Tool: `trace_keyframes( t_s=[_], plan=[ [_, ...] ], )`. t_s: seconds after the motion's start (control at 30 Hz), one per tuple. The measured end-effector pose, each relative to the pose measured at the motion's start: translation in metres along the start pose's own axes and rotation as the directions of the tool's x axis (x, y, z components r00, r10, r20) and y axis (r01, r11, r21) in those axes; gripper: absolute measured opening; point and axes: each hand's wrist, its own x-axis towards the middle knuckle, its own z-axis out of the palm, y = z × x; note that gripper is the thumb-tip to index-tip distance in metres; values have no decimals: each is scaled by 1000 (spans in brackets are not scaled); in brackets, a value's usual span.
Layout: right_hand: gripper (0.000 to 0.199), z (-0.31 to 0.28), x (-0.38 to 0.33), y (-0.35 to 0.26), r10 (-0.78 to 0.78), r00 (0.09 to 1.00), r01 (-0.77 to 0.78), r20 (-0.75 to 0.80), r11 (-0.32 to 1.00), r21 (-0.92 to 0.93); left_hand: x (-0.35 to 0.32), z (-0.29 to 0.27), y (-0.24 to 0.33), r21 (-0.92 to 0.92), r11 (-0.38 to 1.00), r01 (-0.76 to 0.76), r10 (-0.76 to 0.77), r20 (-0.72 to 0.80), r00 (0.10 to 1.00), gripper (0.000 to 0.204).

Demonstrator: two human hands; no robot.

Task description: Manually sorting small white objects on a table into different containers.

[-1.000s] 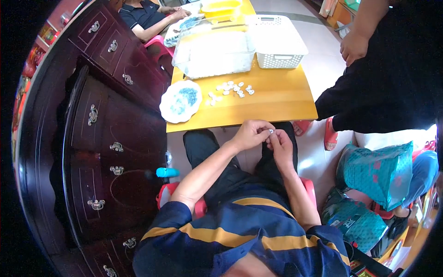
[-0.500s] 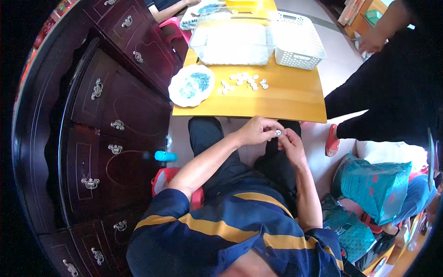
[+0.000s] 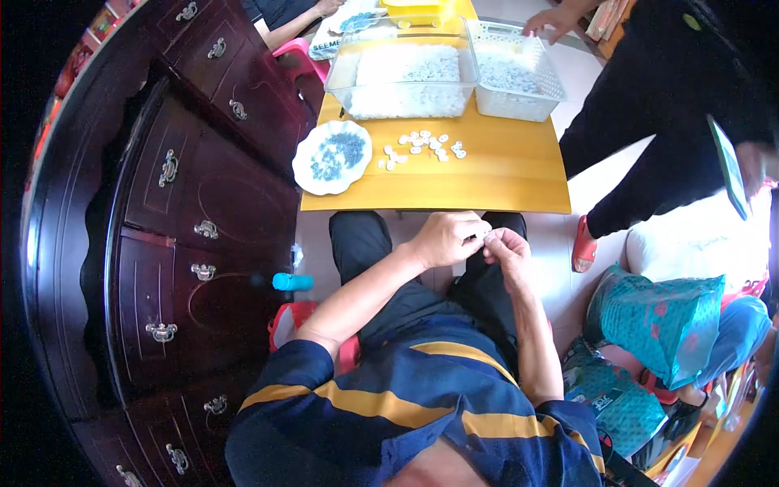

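Note:
My left hand (image 3: 448,239) and my right hand (image 3: 510,247) meet over my lap, just off the table's near edge. Their fingertips pinch a small white plastic-looking piece (image 3: 487,234) between them, mostly covered by the fingers. Several similar white pieces (image 3: 420,144) lie loose on the yellow wooden table (image 3: 487,183). To their left, a scalloped white plate (image 3: 329,185) carries many small blue-grey bits, too small to make out.
Behind are a clear bin (image 3: 345,85) and a white perforated basket (image 3: 519,109), both holding many white pieces. Another person's hand (image 3: 554,22) hovers at the basket. A dark drawer cabinet (image 3: 235,162) flanks the left; teal bags (image 3: 657,316) sit at right.
The white piece, more visible before, is now largely covered by my fingertips. A standing person's hand has come to the basket, and a flat, screen-like object has come further into view at right.

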Motion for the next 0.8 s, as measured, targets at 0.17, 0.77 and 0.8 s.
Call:
trace_keyframes(
  t_s=[0.17, 0.77, 0.8],
  plan=[
    [10, 2, 0, 1, -13, 999, 17, -44, 996, 88, 5, -5, 8, 23, 1000, -8, 9, -23, 1000, 13],
    [14, 10, -2, 0, -29, 999, 31, -14, 991, 131, 11, -22, 5, -144, 989, 35, -17, 121, 993, 22],
    [14, 11, -1, 1, -30, 999, 31, -13, 991, 131, 11, -22, 4, -143, 989, 35, -17, 121, 992, 22]
  ],
)
